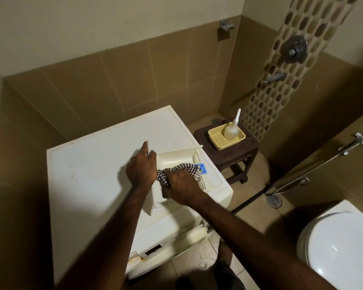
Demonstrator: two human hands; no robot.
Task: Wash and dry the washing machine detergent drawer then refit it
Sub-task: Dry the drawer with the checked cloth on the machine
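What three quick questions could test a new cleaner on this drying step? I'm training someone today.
1. True or false: the detergent drawer lies on top of the washing machine.
2. Which hand holds the checked cloth? A) left hand B) right hand
3. Fill in: the bottle stands in a yellow ____ on the stool.

Key: 1 true; 2 B; 3 basket.

a home bathroom: brown glazed wall tiles [117, 80], a white oval toilet lid [342, 245], a chrome shower mixer valve [294, 49] and a round metal floor drain [273, 200].
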